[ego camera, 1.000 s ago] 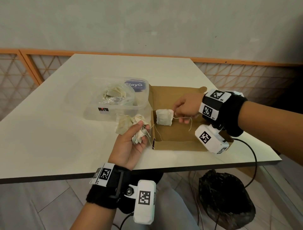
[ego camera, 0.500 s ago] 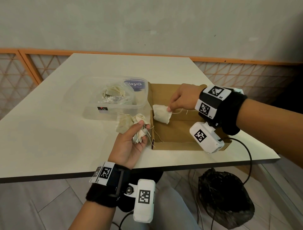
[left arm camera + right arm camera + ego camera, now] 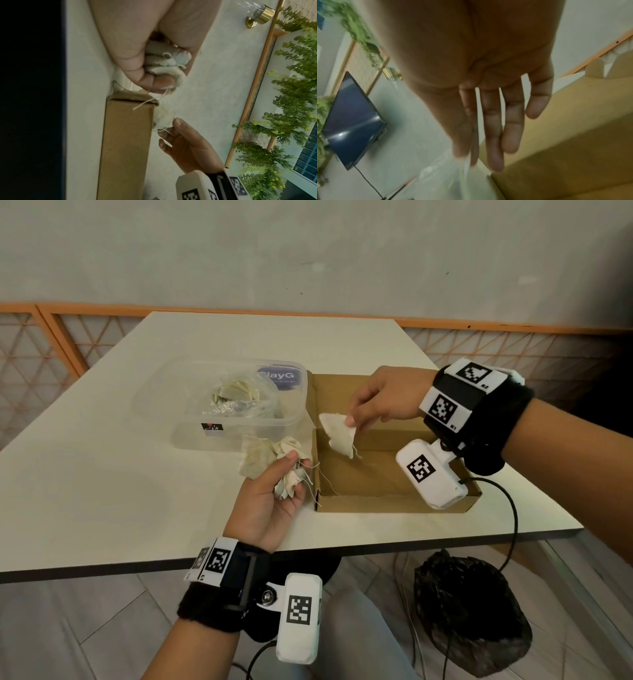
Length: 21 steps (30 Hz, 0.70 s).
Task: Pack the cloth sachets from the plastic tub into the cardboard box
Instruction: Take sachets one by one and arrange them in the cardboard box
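Observation:
My left hand [image 3: 286, 474] grips a bunch of cream cloth sachets [image 3: 270, 457] with trailing strings, just left of the open cardboard box [image 3: 376, 474]; the left wrist view shows the bunched sachets [image 3: 168, 63] in my fist. My right hand [image 3: 356, 419] pinches one cloth sachet [image 3: 337, 433] by its top corner, and it hangs above the box's left rear part, also seen as a pale sachet [image 3: 163, 119] beside the box wall [image 3: 126, 142]. The clear plastic tub [image 3: 222, 402] behind my left hand holds more sachets [image 3: 236, 393]. The box floor that shows is bare.
The white table [image 3: 102, 474] ends at a near edge just below the box. A black bag [image 3: 469, 614] and cables lie on the floor under the table's right side. An orange lattice railing [image 3: 41, 350] runs behind the table.
My right hand has lifted the single sachet up and toward the box's rear left, so it now hangs tilted. My left hand with its bunch has stayed in place.

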### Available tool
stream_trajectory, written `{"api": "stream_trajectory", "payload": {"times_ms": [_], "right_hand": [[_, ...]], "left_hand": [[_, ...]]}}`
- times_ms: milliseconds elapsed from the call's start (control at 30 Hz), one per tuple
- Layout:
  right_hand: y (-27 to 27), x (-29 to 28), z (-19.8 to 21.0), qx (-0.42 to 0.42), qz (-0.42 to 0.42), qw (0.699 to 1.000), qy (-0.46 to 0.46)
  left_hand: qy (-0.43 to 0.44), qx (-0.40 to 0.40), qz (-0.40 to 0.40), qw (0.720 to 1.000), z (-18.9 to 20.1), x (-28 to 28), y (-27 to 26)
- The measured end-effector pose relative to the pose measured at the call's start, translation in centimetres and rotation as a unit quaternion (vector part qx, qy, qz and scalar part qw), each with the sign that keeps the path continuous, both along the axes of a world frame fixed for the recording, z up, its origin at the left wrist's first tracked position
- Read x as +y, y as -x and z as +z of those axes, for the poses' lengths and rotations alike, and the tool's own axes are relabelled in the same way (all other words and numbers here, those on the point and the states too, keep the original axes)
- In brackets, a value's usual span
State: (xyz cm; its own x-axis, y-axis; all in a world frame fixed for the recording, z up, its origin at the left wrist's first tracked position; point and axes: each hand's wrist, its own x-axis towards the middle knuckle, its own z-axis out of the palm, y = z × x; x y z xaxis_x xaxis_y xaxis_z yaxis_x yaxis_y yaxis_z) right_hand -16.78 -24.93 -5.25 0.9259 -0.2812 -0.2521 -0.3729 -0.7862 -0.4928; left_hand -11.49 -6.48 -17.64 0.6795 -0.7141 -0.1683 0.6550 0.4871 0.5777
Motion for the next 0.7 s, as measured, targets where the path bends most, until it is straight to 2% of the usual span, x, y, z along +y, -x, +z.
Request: {"api": "stream_trajectory", "payload": {"times_ms": [100,200,400,533,633,700], "right_hand": [[0.0,0.1,0.7,0.051,0.053,0.996,0.043],[-0.4,0.2,-0.3,0.081,0.072,0.994,0.03],[-1.6,-0.9,-3.2,0.048,-0.043,0.996,0.066],[-1.7,-1.1,-3.4,0.034,-0.062,0.993,0.1],[-1.7,-1.1,-3.5,-0.021,-0.075,0.993,0.085],[-1.9,-0.7,-3.5,-0.024,-0.065,0.994,0.086]], "left_hand": [[0.002,-0.002,-0.003,1.0,0.0,-0.1,-0.1],[0.001,-0.001,-0.002,1.0,-0.1,-0.1,-0.1],[-0.004,-0.004,-0.003,1.0,-0.1,0.0,0.0],[-0.003,-0.004,-0.006,1.0,0.0,-0.1,0.0],[-0.003,-0.007,-0.004,1.0,0.0,-0.1,0.0],[-0.004,-0.005,-0.004,1.0,0.0,-0.1,0.0]]}}
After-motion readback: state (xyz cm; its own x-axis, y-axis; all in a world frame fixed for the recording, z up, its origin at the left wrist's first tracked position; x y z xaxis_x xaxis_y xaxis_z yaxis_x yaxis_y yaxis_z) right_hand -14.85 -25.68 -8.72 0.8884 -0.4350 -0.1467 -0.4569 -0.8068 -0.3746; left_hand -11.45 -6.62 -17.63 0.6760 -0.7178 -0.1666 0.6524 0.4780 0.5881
